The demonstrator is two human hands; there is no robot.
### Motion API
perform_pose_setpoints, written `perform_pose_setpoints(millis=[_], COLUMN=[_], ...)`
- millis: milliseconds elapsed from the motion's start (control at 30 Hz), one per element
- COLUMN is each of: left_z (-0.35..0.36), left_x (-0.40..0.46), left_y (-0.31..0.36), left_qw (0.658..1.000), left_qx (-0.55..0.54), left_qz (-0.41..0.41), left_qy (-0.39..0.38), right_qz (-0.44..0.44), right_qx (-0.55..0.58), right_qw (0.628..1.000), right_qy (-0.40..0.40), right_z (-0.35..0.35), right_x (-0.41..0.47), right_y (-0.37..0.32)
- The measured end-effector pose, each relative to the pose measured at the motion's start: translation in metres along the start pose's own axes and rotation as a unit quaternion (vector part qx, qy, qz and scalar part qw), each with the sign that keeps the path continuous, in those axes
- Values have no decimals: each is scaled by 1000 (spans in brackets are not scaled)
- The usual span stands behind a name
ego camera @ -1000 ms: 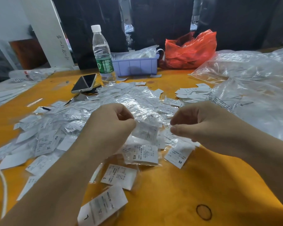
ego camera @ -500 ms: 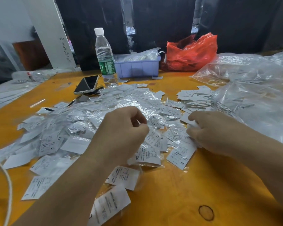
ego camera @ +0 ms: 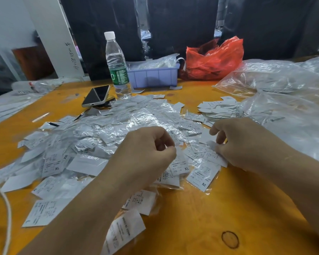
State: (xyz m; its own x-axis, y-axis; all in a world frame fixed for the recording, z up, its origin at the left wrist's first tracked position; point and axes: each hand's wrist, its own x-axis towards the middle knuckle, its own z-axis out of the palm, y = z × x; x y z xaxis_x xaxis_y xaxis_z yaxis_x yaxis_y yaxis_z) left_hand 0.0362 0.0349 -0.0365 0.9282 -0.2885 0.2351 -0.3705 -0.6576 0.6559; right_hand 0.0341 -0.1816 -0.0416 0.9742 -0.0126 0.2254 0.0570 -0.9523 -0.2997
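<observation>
On the orange counter (ego camera: 201,227) a pile of bagged labels (ego camera: 129,124) fills the middle. At its near edge our right grip (ego camera: 247,142) pinches one label (ego camera: 211,144); our left grip (ego camera: 145,153) is curled, and we cannot tell if it holds anything.

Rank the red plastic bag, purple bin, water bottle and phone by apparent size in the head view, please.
1. red plastic bag
2. water bottle and purple bin: about alike, one taller, one wider, so unranked
3. phone, smallest
</observation>
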Motion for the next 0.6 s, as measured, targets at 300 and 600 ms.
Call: perform_pose_setpoints(millis=[300, 600], left_z=[6, 2], left_x=[1, 3], left_y=[-5, 2], left_qw=[983, 1000], left_qx=[163, 5], left_qz=[-3, 10], left_qy=[-88, 3], right_qz=[-61, -34], right_qx=[176, 511], right_qw=[978, 856], right_qy=[94, -69], right_z=[-2, -8], right_x=[-1, -7], right_y=[-11, -24])
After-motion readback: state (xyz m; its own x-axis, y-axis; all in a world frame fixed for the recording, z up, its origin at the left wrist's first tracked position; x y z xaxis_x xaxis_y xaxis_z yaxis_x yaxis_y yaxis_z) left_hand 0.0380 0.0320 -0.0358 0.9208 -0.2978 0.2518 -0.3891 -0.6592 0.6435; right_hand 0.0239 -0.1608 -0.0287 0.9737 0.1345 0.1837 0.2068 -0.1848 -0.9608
